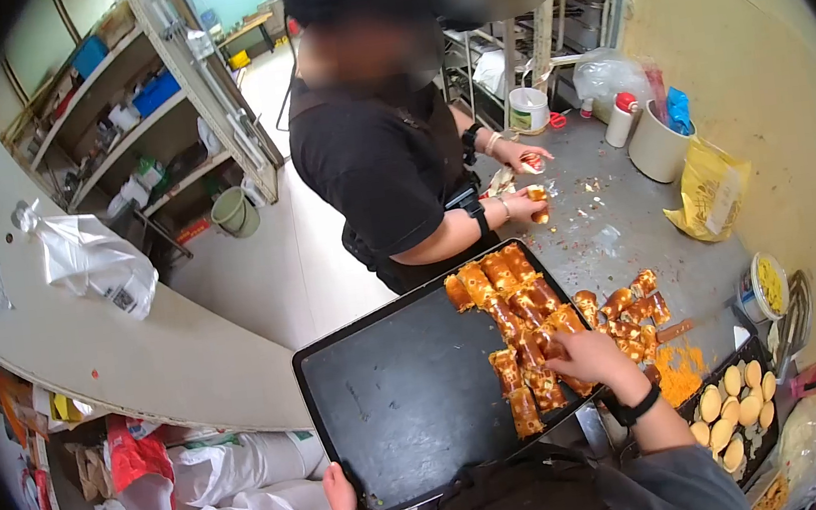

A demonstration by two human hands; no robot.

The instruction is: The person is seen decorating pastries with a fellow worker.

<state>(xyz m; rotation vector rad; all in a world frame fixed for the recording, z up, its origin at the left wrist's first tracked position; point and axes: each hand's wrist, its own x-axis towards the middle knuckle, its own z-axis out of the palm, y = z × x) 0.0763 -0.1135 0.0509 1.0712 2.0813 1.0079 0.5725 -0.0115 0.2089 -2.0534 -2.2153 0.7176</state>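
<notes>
A large black baking tray (401, 412) is tilted in front of me, with sauce-topped pastry rolls (511, 319) packed along its right half. My left hand (338, 490) grips the tray's lower left edge. Over the rolls at the right side lies my right hand (591, 357), its fingers bent down onto one of them; the fingertips are partly hidden. More glazed rolls (627, 321) lie on the metal worktop (577, 236) just beyond the tray, beside a heap of orange shreds (680, 373).
A co-worker (367, 159) in black stands across the tray, holding food in both hands. At right are a yellow bag (713, 190), a tub (762, 287) and a tray of round pastries (738, 409). Shelves (124, 106) stand at left.
</notes>
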